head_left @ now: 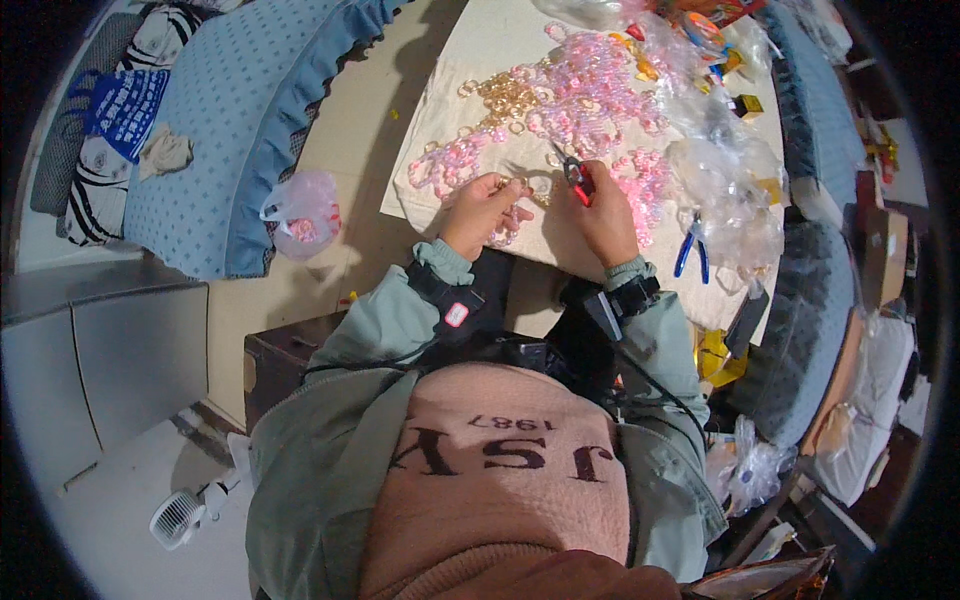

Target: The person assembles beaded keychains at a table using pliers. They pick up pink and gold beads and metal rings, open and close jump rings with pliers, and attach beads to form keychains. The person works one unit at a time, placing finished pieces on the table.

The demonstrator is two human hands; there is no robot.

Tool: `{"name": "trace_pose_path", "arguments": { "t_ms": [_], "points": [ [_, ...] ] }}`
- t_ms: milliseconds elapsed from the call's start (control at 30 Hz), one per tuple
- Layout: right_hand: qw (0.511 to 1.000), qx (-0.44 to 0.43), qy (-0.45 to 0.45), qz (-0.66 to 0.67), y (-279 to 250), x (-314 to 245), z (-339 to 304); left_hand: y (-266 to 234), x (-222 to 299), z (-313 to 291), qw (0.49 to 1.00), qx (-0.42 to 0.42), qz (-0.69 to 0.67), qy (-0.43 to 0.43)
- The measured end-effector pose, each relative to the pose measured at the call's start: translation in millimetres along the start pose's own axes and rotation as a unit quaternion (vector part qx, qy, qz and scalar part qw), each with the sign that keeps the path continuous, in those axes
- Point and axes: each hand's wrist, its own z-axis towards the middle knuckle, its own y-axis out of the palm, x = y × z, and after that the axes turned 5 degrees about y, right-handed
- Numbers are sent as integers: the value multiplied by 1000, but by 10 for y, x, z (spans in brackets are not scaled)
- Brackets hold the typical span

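Note:
Both my hands are over the near edge of a cloth-covered table. My left hand [480, 214] is closed in a pinch on a pink beaded strand, part of which hangs below the fingers. A gold ring [541, 187] shows just beyond its fingertips; whether it is joined to the strand is too small to tell. My right hand [608, 218] is wrapped around red-handled pliers [577, 180], their dark jaws pointing away and to the left. Beyond the hands lies a heap of pink bead strands [590, 90], with a pile of gold rings [508, 97] at its left.
Blue-handled pliers [692, 250] lie right of my right hand. Clear plastic bags [725, 175] cover the table's right side. A small yellow-and-black box [746, 106] stands farther back. A blue-covered sofa [230, 130] is at the left, with a plastic bag [303, 215] beside it.

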Motion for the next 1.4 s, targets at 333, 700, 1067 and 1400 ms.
{"name": "trace_pose_path", "arguments": {
  "t_ms": [333, 700, 1067, 1400],
  "points": [
    [984, 2, -173, -42, 136, -50, -13, -30, -77, 4, 1000, 1, -22, 11],
    [974, -20, -211, -75, 135, -4, 26, -28, -97, 12, 1000, 15, -11, 15],
    [999, -8, -25, -38, -136, 77, -155, 21, -81, -11, 999, 16, 28, 34],
    [997, -6, -73, -29, 148, -59, -189, 24, -79, -20, 999, 6, 20, 28]
  ]
}}
